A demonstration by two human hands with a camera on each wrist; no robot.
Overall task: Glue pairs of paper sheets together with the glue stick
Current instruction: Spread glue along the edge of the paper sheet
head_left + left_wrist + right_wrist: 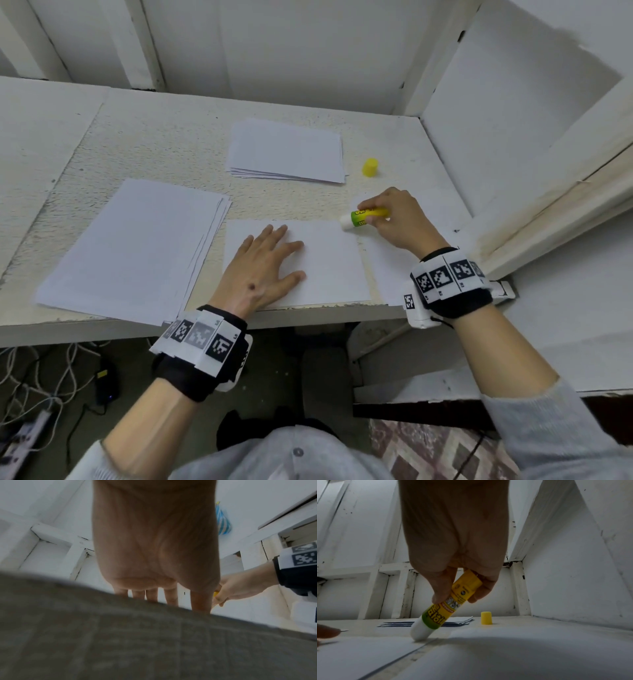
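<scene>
The left hand [265, 260] lies flat, fingers spread, pressing a white paper sheet [329, 270] on the table's near edge. Just right of it, the right hand [399, 219] pinches a tilted yellow-green glue stick [364, 216], its white tip on that sheet's far right corner

- left hand [265, 265] is lying flat on the sheet [329, 270]
- right hand [399, 219] is gripping the glue stick [364, 216], tip touching the sheet's far right corner
- yellow cap [370, 167] is sitting beside the far paper stack [286, 150]

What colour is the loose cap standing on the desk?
Yellow cap, clearest in the right wrist view.
</scene>
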